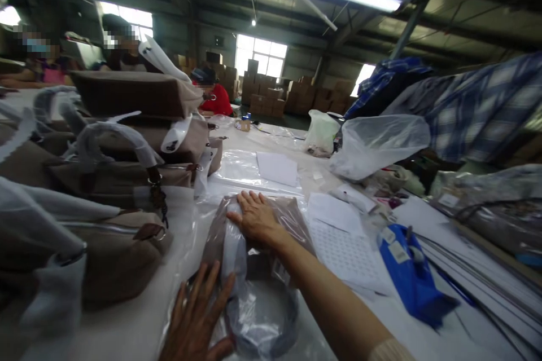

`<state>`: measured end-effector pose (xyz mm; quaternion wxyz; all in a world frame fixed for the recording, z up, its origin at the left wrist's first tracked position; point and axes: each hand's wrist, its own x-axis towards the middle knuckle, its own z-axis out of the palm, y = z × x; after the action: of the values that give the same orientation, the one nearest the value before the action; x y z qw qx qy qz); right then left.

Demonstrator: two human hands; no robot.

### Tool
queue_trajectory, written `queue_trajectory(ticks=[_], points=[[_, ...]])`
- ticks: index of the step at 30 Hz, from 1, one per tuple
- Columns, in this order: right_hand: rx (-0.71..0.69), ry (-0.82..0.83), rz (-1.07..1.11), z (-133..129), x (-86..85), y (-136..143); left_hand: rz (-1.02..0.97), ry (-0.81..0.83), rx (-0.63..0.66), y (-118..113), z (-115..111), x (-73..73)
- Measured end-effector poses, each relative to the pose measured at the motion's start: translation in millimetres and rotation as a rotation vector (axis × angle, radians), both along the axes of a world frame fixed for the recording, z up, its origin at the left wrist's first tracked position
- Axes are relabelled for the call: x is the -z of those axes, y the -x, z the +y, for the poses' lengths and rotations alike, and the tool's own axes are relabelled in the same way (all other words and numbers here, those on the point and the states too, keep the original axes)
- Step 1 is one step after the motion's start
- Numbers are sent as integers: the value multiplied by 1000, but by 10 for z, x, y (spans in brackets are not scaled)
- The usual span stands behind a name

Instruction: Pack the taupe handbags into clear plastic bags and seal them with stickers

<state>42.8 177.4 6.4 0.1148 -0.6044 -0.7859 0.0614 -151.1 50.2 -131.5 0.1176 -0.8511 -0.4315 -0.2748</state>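
A taupe handbag (pixel 295 221) lies flat on the table inside a clear plastic bag (pixel 266 316). Its wrapped handles form a loop toward me under the film. Across the upper part of the handbag rests my right hand (pixel 256 219), palm down with the fingers stretched out. Closer to me on the left, my left hand (pixel 199 316) is spread over the left edge of the plastic, near the handle. Neither hand grips anything. Beyond the handbag, more clear plastic bags (pixel 235 166) lie flat with a white paper sheet (pixel 277 169) on top.
Brown handbags with wrapped handles (pixel 127 146) are piled at left. To the right are printed sheets (pixel 347 248), a blue tape dispenser (pixel 412 276) and a crumpled plastic bag (pixel 376 144). Plaid cloth (pixel 486 101) hangs beyond. Several people sit farther back, one in a red top (pixel 218 100).
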Motion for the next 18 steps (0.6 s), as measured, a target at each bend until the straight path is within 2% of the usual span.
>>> queue_trajectory(ticks=[4,7,9,11,14,16,18], points=[[72,-9,39,-112,-77,-96,31,34,6,18,-16,24],[25,-11,95,-262,-233,-204,25,46,75,57,33,-2],[11,-30,144,-407,-362,-382,0,58,130,101,71,-22],[72,-71,193,-592,-462,-701,-44,78,167,155,102,-56],[307,-120,229,-914,-472,-1435,-135,84,189,234,124,-178],[499,-112,219,-1120,-363,-1985,-206,44,178,256,113,-326],[661,-101,226,-1292,-180,-2458,-264,-6,184,209,66,-517]])
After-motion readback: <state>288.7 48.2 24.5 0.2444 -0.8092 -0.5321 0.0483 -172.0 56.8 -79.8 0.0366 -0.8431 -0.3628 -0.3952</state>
